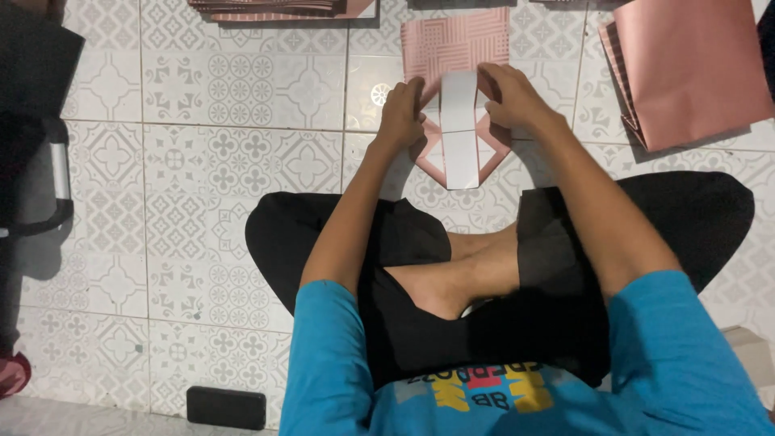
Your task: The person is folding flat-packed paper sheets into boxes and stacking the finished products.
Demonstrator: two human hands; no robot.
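A pink patterned paper bag (456, 44) lies flat on the tiled floor in front of my crossed legs. Its bottom end is opened out into folded flaps, and a white rectangular card strip (460, 133) lies along the middle of them. My left hand (402, 113) presses the left flap beside the strip. My right hand (510, 95) holds the right flap and touches the strip's upper edge with its fingers.
A stack of plain pink paper bags (694, 69) lies at the upper right. More pink sheets (282, 8) sit at the top edge. A black phone (226, 406) lies at the lower left. A dark object with a metal handle (36, 129) stands at the left.
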